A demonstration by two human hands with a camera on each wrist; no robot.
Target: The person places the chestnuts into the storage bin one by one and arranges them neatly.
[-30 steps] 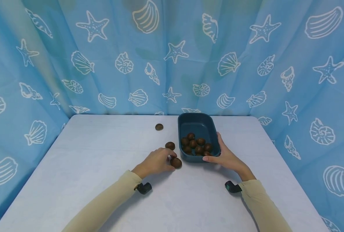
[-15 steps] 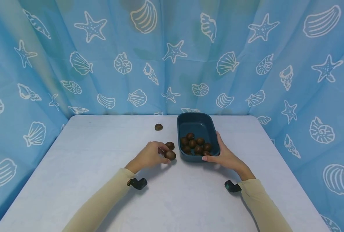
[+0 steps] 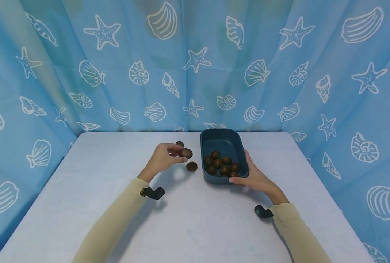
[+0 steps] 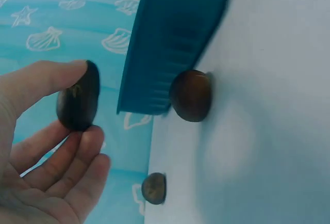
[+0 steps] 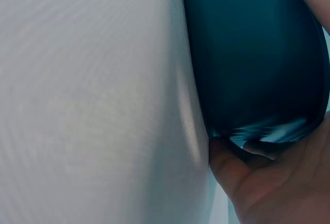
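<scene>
My left hand (image 3: pixel 162 159) pinches a dark brown chestnut (image 3: pixel 186 153) between thumb and fingertips, raised over the table left of the container. In the left wrist view this chestnut (image 4: pixel 79 100) stands on edge between the thumb and the fingers. A second chestnut (image 3: pixel 191 166) lies on the table just below it, near the container's left wall. Farther back, partly covered by the left fingers, sits another chestnut (image 3: pixel 180 144). My right hand (image 3: pixel 256 179) grips the near right corner of a dark teal rectangular container (image 3: pixel 216 180). Several chestnuts (image 3: pixel 226 160) lie in its near half.
The table (image 3: pixel 83 182) has a white cloth, and its far edge runs close behind the container. A blue curtain (image 3: pixel 116 91) with shell and starfish prints hangs behind and at both sides. Each wrist carries a small black camera (image 3: pixel 153 193).
My left hand has carried its chestnut up and to the left, away from the container's near left corner and past the chestnut lying there. The right hand and container have stayed put.
</scene>
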